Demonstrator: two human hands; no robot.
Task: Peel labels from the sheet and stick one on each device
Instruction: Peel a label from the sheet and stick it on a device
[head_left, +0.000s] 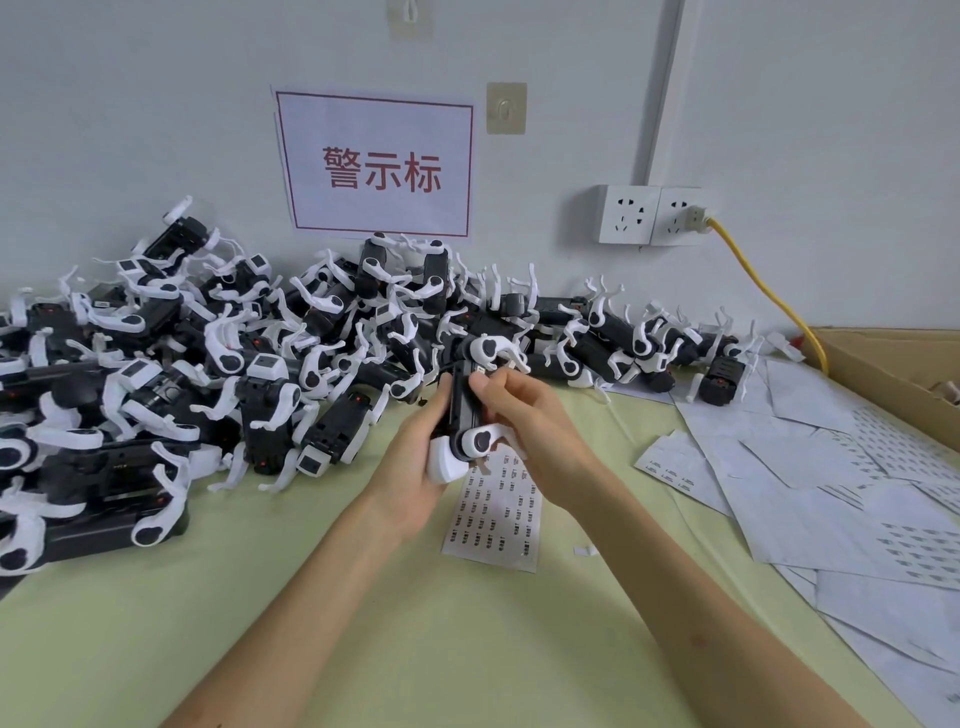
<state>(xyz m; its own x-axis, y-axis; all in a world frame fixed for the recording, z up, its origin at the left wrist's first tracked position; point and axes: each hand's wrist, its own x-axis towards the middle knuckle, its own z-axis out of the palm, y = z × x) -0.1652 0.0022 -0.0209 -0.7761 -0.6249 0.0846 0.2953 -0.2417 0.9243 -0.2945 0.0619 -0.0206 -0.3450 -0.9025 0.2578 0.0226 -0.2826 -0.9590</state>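
At six o'clock, your left hand (415, 467) wraps the device (464, 415) to steady it above the label sheet (496, 512) while your right hand (524, 415) presses its thumb on, probably seating a label. Unlabelled devices (208, 374) wait at ten o'clock.

Bright, even light is flooding the frame from overhead, leaving only faint soft shadows beneath the forearms. No glare is showing. The wide lens is bending the edges, curving the wall conduit (662, 93) upper right; slight softness is blurring the corners.
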